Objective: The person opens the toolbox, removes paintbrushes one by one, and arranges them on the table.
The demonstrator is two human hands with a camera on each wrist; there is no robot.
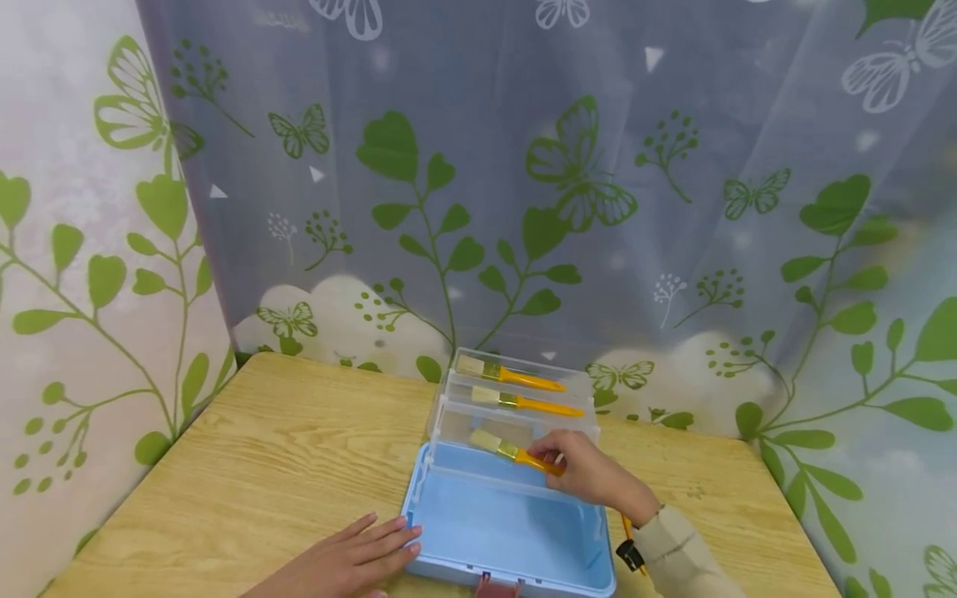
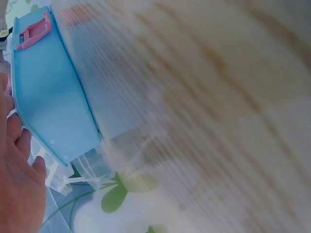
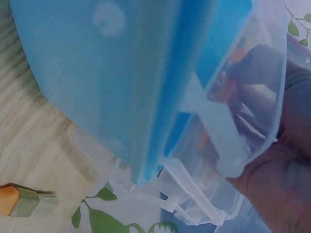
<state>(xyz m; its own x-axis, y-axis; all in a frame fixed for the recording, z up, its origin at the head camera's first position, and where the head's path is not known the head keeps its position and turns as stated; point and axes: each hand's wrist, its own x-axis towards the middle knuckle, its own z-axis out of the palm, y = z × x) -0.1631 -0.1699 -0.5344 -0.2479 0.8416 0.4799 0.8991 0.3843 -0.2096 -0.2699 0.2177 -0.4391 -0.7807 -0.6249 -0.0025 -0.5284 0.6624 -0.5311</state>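
Observation:
A light blue storage box (image 1: pixel 516 531) stands open on the table, its clear tiered trays (image 1: pixel 456 415) raised at the back. My right hand (image 1: pixel 586 469) pinches the orange handle of a paintbrush (image 1: pixel 504 448) at the lowest clear tray. Whether this brush touches the tray floor, I cannot tell. One paintbrush (image 1: pixel 523 378) lies in the top tray and another paintbrush (image 1: pixel 531 403) in the middle one. With fingers extended, my left hand (image 1: pixel 355 556) touches the box's left edge. Through the clear tray wall, the right wrist view shows the right fingers (image 3: pixel 262 63) dimly.
Another paintbrush (image 3: pixel 26 200) lies on the wooden table (image 1: pixel 299 448) to the right of the box, partly hidden by the right forearm in the head view. A reddish latch (image 1: pixel 497 585) is on the box's front. Patterned curtains (image 1: pixel 478 208) hang behind the table.

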